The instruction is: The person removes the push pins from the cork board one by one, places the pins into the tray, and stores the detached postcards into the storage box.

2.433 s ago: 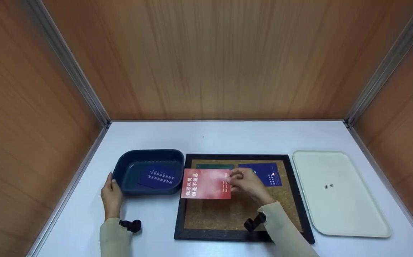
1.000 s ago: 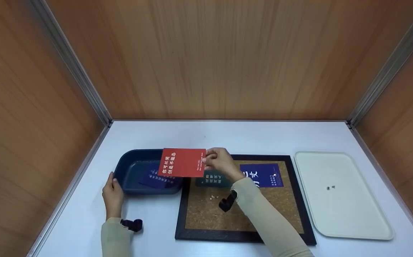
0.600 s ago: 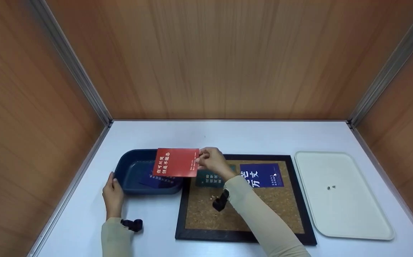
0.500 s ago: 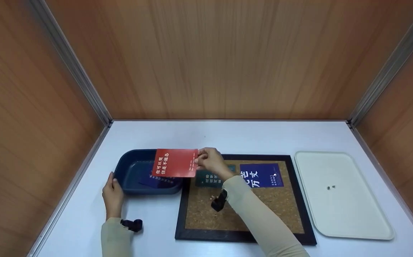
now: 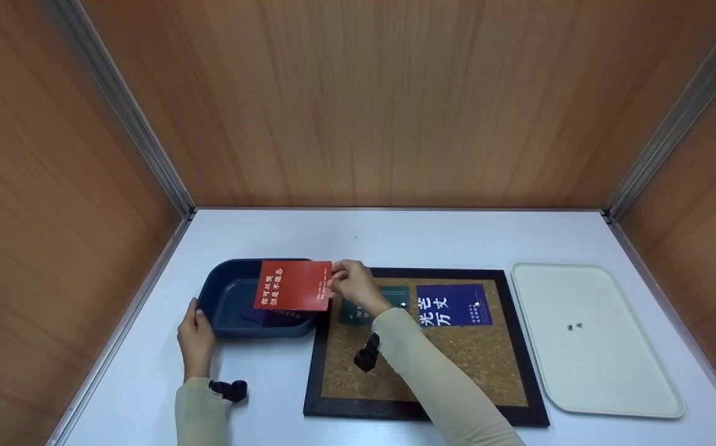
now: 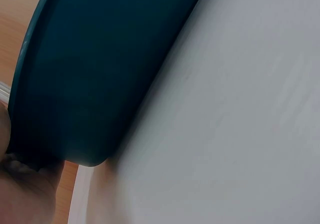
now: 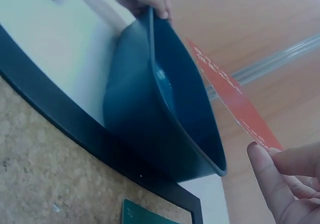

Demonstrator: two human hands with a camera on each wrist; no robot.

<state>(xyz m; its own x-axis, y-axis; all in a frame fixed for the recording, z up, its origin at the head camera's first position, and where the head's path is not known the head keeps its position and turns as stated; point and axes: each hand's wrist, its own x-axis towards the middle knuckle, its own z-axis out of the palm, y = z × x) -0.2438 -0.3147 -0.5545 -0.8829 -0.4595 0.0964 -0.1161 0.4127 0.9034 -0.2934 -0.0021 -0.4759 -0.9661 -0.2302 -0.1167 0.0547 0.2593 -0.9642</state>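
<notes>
My right hand [image 5: 356, 286] pinches a red card [image 5: 293, 286] with white lettering by its right edge, between thumb and fingertips. The card hangs above the right part of a dark blue plastic basin [image 5: 212, 316], apart from it in the right wrist view. A purple-blue card [image 5: 265, 317] lies in the basin, partly hidden beneath the red one. My left hand [image 5: 196, 342] grips the basin's left end at the rim; the basin's wall [image 6: 100, 69] fills much of the left wrist view. On the black-framed corkboard [image 5: 426, 371] lie a green card [image 5: 395, 297] and a purple card [image 5: 455, 305].
To the right of the corkboard is a pale tray [image 5: 606, 365] with a few tiny dark pieces [image 5: 574, 326] on it. Wooden panels [image 5: 395, 105] enclose the white table [image 5: 259, 390] at the back and sides. The basin's right end stands against the corkboard's frame.
My right hand has carried the red card left from over the corkboard to above the basin, lowering it slightly of late. The purple card on the board is now uncovered. My left hand stays put.
</notes>
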